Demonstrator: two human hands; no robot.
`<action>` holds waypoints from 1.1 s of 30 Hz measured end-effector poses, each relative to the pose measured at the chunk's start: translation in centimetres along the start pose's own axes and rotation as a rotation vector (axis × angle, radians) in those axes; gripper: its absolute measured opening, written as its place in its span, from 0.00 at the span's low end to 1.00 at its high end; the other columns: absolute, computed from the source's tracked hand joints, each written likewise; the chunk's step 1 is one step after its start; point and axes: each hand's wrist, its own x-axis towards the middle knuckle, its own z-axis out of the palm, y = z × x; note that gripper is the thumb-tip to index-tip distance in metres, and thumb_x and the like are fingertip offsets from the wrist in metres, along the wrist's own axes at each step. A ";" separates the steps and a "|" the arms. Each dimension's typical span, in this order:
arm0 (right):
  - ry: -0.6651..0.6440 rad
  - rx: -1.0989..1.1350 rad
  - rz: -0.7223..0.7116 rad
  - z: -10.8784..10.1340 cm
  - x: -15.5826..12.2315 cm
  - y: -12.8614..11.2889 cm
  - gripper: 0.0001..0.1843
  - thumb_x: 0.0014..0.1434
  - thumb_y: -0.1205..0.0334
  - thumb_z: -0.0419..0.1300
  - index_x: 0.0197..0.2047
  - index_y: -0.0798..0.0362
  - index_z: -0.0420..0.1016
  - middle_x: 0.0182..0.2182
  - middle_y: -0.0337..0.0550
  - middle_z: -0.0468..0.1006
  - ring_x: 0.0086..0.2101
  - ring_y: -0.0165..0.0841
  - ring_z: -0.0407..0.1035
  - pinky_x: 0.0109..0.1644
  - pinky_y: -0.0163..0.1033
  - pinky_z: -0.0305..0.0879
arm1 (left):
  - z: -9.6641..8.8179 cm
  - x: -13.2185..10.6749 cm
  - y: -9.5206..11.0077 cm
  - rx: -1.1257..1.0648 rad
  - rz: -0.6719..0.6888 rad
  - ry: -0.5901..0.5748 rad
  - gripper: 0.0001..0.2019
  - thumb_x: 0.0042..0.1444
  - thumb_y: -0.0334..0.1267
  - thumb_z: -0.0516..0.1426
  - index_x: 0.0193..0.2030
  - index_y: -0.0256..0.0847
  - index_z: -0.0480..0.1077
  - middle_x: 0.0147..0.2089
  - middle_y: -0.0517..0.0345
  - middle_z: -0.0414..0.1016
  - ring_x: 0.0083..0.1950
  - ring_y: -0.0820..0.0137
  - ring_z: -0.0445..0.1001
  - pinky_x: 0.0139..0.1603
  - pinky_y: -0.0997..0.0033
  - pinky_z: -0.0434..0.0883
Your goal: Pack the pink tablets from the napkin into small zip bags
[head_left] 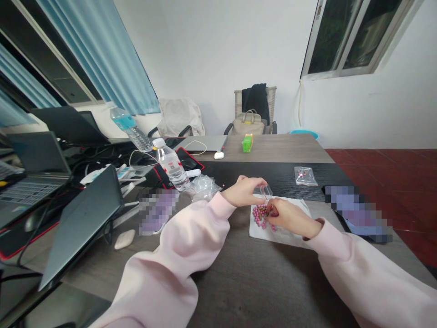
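Observation:
My left hand [244, 191] is closed on a small clear plastic bag [266, 191], gripping its edge between thumb and fingers above a white sheet [273, 236]. My right hand [290, 217] has its fingertips pinched together just below the bag, over the pile. What sits in that pinch is mostly hidden. A heap of small pink beads [260, 217], with a few brownish ones among them, lies on the sheet's left part. Some are covered by my right fingers. Further back and to the right lies another small clear bag [305, 176] with a few reddish pieces inside.
A phone [357, 214] lies right of the sheet, another phone [159, 211] to the left. Crumpled clear plastic [204, 187] sits by a water bottle [170, 164]. A tilted laptop [85, 223] and a mouse [124, 239] are left. A green box [247, 143] stands behind.

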 end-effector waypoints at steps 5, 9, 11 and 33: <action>-0.042 0.013 0.003 -0.2 0.0 -0.2 0.03 0.50 0.64 0.57 0.28 0.53 0.71 0.26 0.39 0.74 0.29 0.32 0.67 0.30 0.35 0.53 | 0.2 0.1 -0.1 0.006 0.011 -0.009 0.22 0.48 0.43 0.62 0.50 0.40 0.67 0.50 0.54 0.76 0.52 0.63 0.73 0.56 0.63 0.60; 0.014 -0.001 0.036 -2.1 -0.4 -0.5 0.05 0.49 0.61 0.60 0.30 0.51 0.74 0.28 0.39 0.75 0.29 0.32 0.68 0.30 0.34 0.53 | -0.2 0.0 0.1 0.004 -0.002 -0.005 0.22 0.49 0.41 0.62 0.50 0.40 0.66 0.50 0.54 0.76 0.52 0.64 0.73 0.57 0.61 0.59; 0.082 -0.015 0.032 -3.5 -0.7 -0.5 0.06 0.49 0.59 0.61 0.32 0.50 0.75 0.28 0.38 0.74 0.28 0.31 0.67 0.29 0.34 0.53 | -0.4 -0.1 0.2 0.001 -0.015 -0.001 0.22 0.48 0.41 0.62 0.50 0.38 0.67 0.49 0.53 0.76 0.51 0.64 0.73 0.57 0.60 0.59; 0.190 0.392 -0.135 -4.7 -0.6 -0.8 0.24 0.59 0.43 0.52 0.31 0.55 0.77 0.26 0.40 0.76 0.27 0.31 0.67 0.28 0.33 0.59 | 0.0 0.5 -0.8 -0.317 0.151 0.203 0.26 0.45 0.43 0.65 0.52 0.37 0.68 0.50 0.50 0.75 0.51 0.66 0.73 0.55 0.66 0.66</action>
